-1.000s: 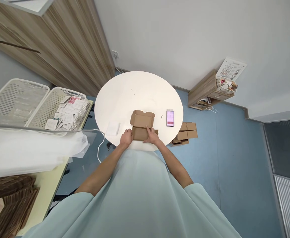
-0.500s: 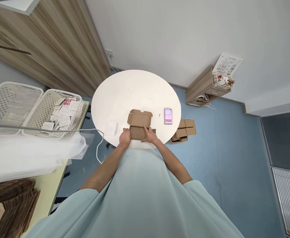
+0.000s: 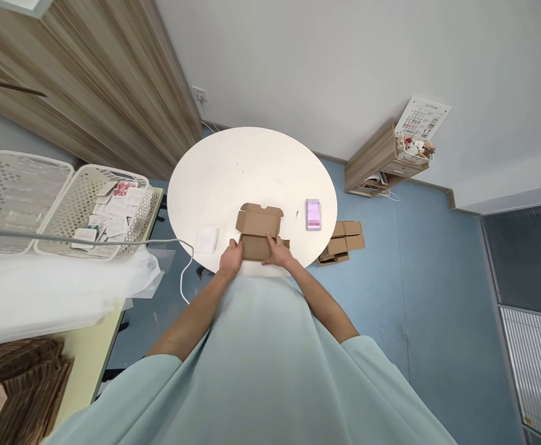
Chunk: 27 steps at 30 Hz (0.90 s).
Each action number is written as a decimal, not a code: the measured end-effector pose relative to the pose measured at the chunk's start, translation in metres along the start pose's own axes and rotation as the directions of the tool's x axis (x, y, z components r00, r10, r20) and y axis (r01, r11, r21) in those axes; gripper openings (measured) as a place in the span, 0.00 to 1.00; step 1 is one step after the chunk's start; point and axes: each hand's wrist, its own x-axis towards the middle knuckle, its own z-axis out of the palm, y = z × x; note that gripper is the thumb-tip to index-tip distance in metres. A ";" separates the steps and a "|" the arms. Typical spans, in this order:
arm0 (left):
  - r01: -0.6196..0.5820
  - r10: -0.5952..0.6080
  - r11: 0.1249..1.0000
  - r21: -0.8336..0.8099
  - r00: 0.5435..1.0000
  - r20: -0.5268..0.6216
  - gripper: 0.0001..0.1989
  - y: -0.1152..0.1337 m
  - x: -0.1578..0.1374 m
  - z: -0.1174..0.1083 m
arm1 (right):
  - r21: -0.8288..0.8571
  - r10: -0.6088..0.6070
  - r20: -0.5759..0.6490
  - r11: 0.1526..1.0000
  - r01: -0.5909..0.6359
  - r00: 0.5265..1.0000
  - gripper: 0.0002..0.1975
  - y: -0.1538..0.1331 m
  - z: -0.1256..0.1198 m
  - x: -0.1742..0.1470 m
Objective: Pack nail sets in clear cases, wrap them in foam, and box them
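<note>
A small brown cardboard box (image 3: 256,247) lies on the near part of the white oval table (image 3: 224,167), its flapped lid folded back away from me. At its left side, my left hand (image 3: 231,256) grips the edge with curled fingers. My right hand (image 3: 277,252) clasps the right side, thumb toward the inside and fingers over the wall; a side flap sticks out beyond it. To the left of the box rests a white flat stack (image 3: 206,239). A pink-purple blurred rectangular item (image 3: 313,215) lies to the right.
Several cardboard boxes (image 3: 347,236) are on the floor right of the table. On the left side table stand white baskets (image 3: 143,213), one with packets, beside white plastic sheeting (image 3: 43,293) and stacked flat cardboard (image 3: 34,389). A white cable (image 3: 178,240) crosses near the table. A wooden cabinet (image 3: 372,161) stands behind right.
The view has shifted slightly. Both hands keep nearly the same hold on the box, with only a tiny movement of the left-hand fingers.
</note>
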 end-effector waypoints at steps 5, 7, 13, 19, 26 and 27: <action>0.038 -0.039 0.999 0.039 0.999 0.034 0.22 0.009 -0.001 -0.003 | -0.014 -0.011 0.001 1.000 0.011 1.000 0.77 -0.002 -0.001 -0.001; -0.003 0.003 1.000 0.013 1.000 0.003 0.22 0.008 -0.003 -0.004 | -0.018 -0.005 -0.001 1.000 0.005 1.000 0.76 -0.002 -0.001 -0.001; -0.085 0.084 0.993 -0.085 0.996 -0.009 0.49 -0.004 -0.004 -0.005 | -0.038 -0.013 0.000 0.999 0.013 1.000 0.73 0.000 -0.007 0.000; -0.059 0.062 0.998 -0.032 0.992 0.112 0.60 -0.009 0.012 -0.006 | -0.069 -0.025 0.016 0.997 0.026 1.000 0.71 -0.003 -0.017 0.003; -0.086 0.085 0.996 -0.005 0.988 0.131 0.53 -0.014 0.011 -0.006 | -0.013 -0.019 -0.102 1.000 0.017 0.995 0.57 0.001 -0.019 -0.010; -0.086 0.086 0.996 -0.008 0.988 0.126 0.53 -0.014 0.010 -0.005 | 0.025 -0.014 -0.174 1.000 0.019 0.985 0.52 0.006 -0.018 -0.016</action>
